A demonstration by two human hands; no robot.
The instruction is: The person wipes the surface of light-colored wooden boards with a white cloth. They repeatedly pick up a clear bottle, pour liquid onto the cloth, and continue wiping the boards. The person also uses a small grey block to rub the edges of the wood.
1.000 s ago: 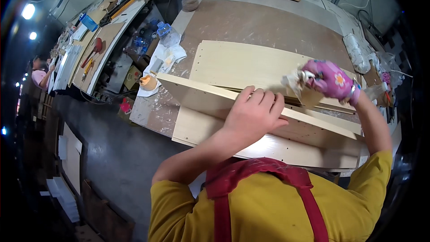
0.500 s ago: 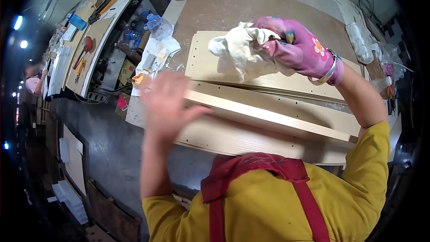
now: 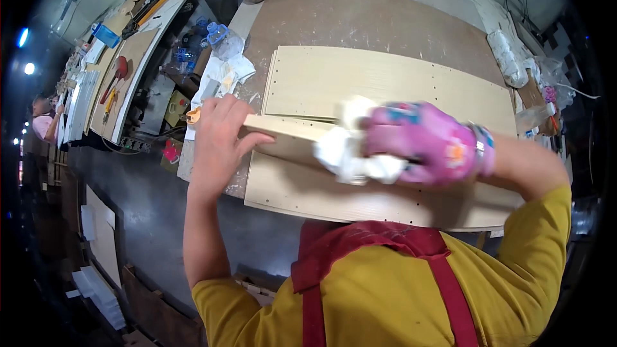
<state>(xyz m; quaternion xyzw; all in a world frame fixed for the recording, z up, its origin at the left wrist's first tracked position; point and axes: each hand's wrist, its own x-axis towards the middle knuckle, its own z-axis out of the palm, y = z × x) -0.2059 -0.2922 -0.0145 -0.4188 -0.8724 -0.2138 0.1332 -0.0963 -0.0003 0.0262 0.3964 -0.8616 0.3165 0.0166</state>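
My bare left hand (image 3: 223, 133) grips the left end of a pale wooden board (image 3: 292, 126) that stands on its edge, with the thumb on the near face. In a pink flowered glove, my right hand (image 3: 427, 144) is closed on a crumpled white cloth (image 3: 347, 154) and presses it along that board's upper edge; motion smears both. Behind lies a flat pale panel (image 3: 360, 77) with small drilled holes, on top of another. A further drilled panel (image 3: 308, 196) lies flat at the table's near edge. The board's right part is hidden by my glove and arm.
A brown sheet (image 3: 379, 19) covers the worktable. At its left sit a clear plastic jug (image 3: 225, 42) and white paper (image 3: 238, 71). A wrapped white roll (image 3: 508, 58) lies at the right. On a side bench rests a red-handled tool (image 3: 116, 77); a person (image 3: 45, 119) is beyond.
My right hand has brought the cloth down from above the far panel onto the upright board. My left hand has closed on the board's left end, and the board is tilted up more.
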